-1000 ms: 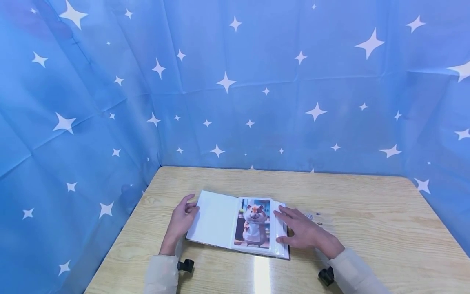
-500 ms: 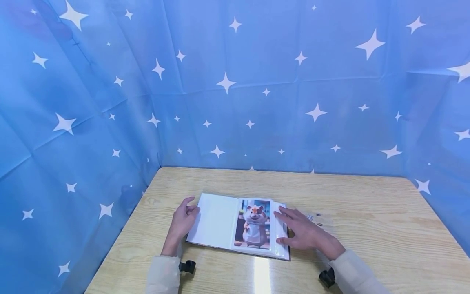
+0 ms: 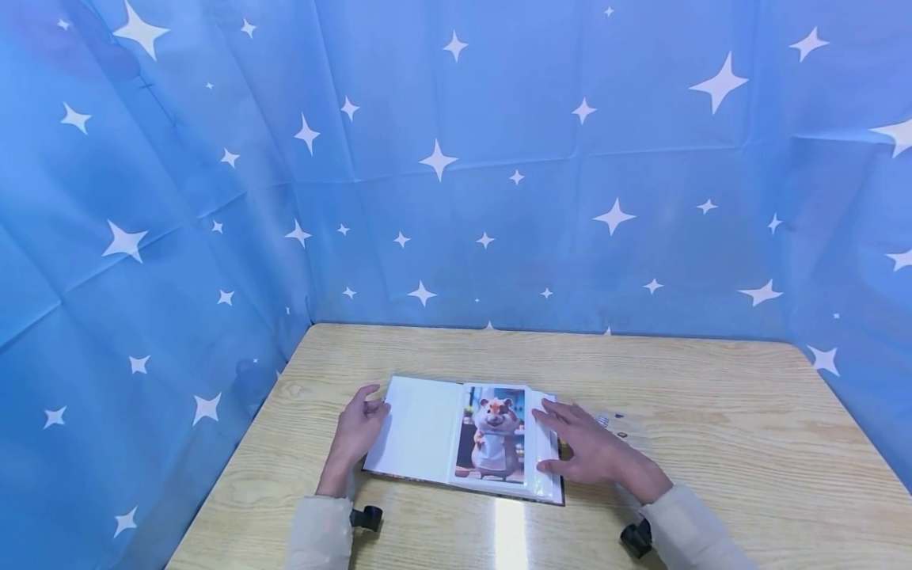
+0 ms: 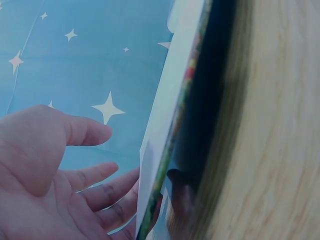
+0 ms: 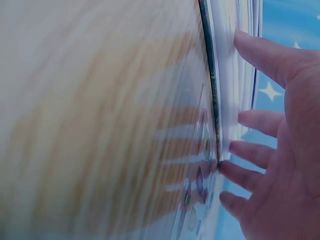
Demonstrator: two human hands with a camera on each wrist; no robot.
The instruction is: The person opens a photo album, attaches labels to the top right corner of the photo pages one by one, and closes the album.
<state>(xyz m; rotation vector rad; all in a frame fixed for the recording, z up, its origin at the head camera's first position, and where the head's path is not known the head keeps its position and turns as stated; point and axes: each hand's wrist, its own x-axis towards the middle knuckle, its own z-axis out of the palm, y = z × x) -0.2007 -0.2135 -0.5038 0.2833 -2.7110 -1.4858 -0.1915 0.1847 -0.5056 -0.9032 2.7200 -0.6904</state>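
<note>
A photo album lies open on the table, its white inside cover [image 3: 413, 427] on the left. On its right side, a picture of a hamster in an apron [image 3: 493, 439] shows in a clear sleeve. My left hand [image 3: 358, 431] is at the cover's left edge; in the left wrist view the thumb stands apart from the cover [image 4: 170, 105] and the lower fingertips reach its edge. With fingers spread, my right hand [image 3: 594, 451] touches the right edge of the pages [image 5: 229, 85], as the right wrist view shows.
Just right of my right hand, small sticker-like pieces [image 3: 623, 434] lie on the wooden table [image 3: 727, 443]. Black camera mounts [image 3: 366, 518] sit at both wrists. A blue star-printed cloth [image 3: 527, 214] hangs behind and beside the table.
The album's left cover has come down slightly, and my left hand has shifted a little with it. My right hand stays in place on the page edge.
</note>
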